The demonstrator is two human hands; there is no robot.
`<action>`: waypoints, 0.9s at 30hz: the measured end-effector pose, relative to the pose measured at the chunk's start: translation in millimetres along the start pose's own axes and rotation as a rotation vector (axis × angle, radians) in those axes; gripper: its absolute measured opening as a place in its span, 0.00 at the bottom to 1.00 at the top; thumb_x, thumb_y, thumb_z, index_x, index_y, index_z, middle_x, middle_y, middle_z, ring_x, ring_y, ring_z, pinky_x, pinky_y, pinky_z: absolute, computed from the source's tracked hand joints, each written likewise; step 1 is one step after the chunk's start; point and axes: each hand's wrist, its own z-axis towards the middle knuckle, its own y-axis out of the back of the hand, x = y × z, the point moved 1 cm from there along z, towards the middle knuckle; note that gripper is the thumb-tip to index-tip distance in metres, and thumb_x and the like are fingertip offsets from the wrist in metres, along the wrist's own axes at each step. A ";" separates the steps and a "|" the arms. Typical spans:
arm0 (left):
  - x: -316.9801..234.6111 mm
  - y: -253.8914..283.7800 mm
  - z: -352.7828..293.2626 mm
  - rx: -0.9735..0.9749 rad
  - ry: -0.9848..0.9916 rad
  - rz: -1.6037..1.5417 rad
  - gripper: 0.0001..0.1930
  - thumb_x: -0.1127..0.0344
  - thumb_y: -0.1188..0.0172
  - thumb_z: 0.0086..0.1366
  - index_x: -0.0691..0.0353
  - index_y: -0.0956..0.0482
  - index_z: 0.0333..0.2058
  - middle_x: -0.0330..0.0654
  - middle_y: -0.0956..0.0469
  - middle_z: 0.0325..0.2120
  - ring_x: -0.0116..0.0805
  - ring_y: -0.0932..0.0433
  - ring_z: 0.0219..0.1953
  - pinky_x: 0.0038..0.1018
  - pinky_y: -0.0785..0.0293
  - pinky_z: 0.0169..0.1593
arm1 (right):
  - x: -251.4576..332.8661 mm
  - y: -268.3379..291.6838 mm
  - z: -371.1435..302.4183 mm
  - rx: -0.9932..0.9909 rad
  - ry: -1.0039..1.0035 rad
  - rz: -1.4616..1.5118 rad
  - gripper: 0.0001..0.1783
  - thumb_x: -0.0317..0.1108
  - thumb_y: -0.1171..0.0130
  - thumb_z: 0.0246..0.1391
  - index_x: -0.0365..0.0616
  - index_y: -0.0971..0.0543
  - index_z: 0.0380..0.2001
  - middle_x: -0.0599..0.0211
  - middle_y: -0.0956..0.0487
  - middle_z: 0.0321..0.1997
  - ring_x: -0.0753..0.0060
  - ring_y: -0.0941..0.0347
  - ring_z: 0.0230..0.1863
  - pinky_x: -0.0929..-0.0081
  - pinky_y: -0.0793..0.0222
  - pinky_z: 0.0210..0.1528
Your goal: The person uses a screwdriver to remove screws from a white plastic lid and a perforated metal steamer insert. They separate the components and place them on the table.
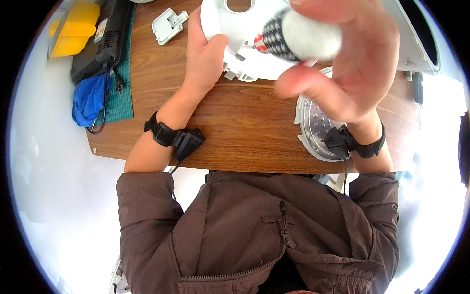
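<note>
My left hand (204,61) grips the left edge of a white plastic housing (267,71), its thumb on the near face and its other fingers mostly hidden behind. The housing has a round hole near the top and small tabs along its lower edge. My right hand (364,63), close to the camera and blurred, curls around what looks like a screwdriver (313,39). This tool has a rounded white handle end, a black-and-white checked band and a red-and-white collar. Its narrow end points left toward the housing; whether it touches cannot be made out.
Beneath my right wrist lies a round silver dimpled plate (316,125). A small white plastic piece (168,26) is at the upper left. Farther left are a green cutting mat (122,105), a black case (110,36), a blue cloth (90,100) and a yellow holder (78,29).
</note>
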 end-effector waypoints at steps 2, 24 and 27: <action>-4.6 13.6 2.9 0.149 -0.072 0.357 0.25 0.77 0.50 0.68 0.66 0.37 0.64 0.43 0.23 0.53 0.31 0.21 0.53 0.28 0.25 0.57 | -1.4 -1.2 -9.4 -0.006 0.096 -0.150 0.30 0.29 0.21 0.44 0.32 0.23 0.50 0.51 0.21 0.55 0.50 0.22 0.52 0.66 0.24 0.52; -1.8 19.0 2.9 0.070 0.092 0.223 0.30 0.79 0.52 0.64 0.73 0.43 0.65 0.48 0.29 0.56 0.33 0.27 0.56 0.31 0.30 0.61 | -12.9 -2.9 -4.3 -0.069 0.161 -0.015 0.26 0.23 0.28 0.49 0.32 0.23 0.53 0.52 0.20 0.50 0.58 0.22 0.44 0.67 0.25 0.47; -4.9 16.8 1.3 0.063 0.101 0.221 0.29 0.79 0.53 0.64 0.73 0.43 0.65 0.48 0.29 0.56 0.33 0.27 0.56 0.31 0.30 0.62 | -19.3 -10.3 -6.4 -0.148 0.262 0.015 0.26 0.29 0.24 0.46 0.32 0.20 0.49 0.54 0.20 0.50 0.62 0.24 0.42 0.69 0.26 0.46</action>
